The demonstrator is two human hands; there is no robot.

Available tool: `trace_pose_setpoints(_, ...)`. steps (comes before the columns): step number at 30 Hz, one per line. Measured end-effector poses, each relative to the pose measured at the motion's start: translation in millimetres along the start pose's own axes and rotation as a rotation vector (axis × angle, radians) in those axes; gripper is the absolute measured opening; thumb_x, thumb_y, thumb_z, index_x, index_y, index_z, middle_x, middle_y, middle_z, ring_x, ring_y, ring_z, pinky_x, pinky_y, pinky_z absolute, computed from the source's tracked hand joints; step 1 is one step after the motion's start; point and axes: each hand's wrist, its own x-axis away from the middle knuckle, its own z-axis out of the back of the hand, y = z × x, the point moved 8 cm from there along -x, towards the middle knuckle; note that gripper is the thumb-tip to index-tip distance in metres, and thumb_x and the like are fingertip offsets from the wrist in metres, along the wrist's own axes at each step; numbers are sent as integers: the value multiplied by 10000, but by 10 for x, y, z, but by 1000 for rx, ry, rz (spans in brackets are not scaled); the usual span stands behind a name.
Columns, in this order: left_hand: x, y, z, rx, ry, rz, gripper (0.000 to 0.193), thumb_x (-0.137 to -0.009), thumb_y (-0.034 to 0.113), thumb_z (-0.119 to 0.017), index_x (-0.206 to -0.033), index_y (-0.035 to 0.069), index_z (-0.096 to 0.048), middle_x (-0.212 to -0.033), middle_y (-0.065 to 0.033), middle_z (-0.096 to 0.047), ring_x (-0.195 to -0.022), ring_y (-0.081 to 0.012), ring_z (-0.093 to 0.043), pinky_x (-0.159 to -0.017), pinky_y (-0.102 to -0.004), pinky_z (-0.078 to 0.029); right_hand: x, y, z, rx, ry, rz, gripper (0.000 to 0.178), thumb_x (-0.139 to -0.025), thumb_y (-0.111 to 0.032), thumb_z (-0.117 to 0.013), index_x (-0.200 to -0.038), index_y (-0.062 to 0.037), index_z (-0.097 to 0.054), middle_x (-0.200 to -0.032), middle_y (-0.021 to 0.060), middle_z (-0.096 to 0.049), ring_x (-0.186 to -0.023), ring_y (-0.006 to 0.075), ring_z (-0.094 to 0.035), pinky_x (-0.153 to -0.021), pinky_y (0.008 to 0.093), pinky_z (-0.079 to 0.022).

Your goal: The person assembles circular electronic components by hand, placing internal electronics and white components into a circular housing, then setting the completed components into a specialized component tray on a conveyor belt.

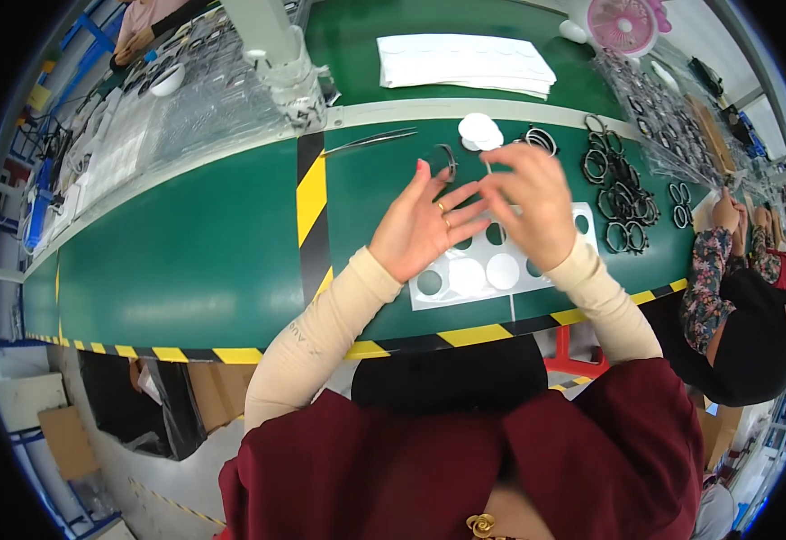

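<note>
My left hand (424, 223) is palm up with its fingers spread above the green bench, and I see nothing gripped in it. Just beyond its thumb is a thin dark ring (448, 163); whether the hand touches it I cannot tell. My right hand (534, 205) hovers beside the left fingertips, blurred by motion, its fingers bent. A small pale sliver shows by its fingertips, too unclear to name. Beneath both hands lies a white sticker sheet (566, 236) with round cut-outs, some showing green and some still white (502, 271). Loose white discs (480, 132) overlap behind the right hand.
Metal tweezers (370, 141) lie at the back. Black rings (625, 200) are heaped to the right, with more rings (540, 139) behind my right hand. A stack of white sheets (465, 65), a pink fan (623, 25) and a wrapped post (276, 58) stand farther back. A co-worker sits at right.
</note>
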Motion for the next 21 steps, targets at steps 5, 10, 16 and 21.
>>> trace_pose_setpoints(5,-49,206,45,-137,-11,-133,366,-903,351,-435,-1055,24,-494,-1018,-161,-549,-950,-234,-549,-858,-370,-448,20,70,-289,-236,-46,-143,220,-715,-21,-605,-934,-6,-590,-1043,121,-547,-977,301,-504,-825,355,-413)
trace_pose_setpoints(10,124,633,185,-610,225,-256,281,-901,267,-446,-990,13,-528,-791,-75,-599,-600,-145,-578,-565,-256,-494,171,107,-517,-245,-231,-158,404,-702,-142,-664,-1070,-24,-548,-1124,146,-503,-1035,313,-472,-859,372,-392)
trace_pose_setpoints(16,708,730,-304,-2317,499,-1070,387,-729,337,-650,-952,26,-593,-907,-117,-574,-721,-238,-553,-599,-316,-452,308,9,-723,-119,-554,-208,672,-593,-276,-737,-1182,-79,-478,-1200,123,-432,-1082,309,-419,-901,379,-342)
trace_pose_setpoints(21,802,406,-193,-2266,255,-805,311,-699,240,-681,-930,37,-636,-944,-113,-593,-875,-212,-550,-723,-300,-443,269,-203,-541,-146,-294,0,676,-583,-227,-739,-1191,-101,-471,-1234,127,-412,-1145,318,-386,-949,440,-305)
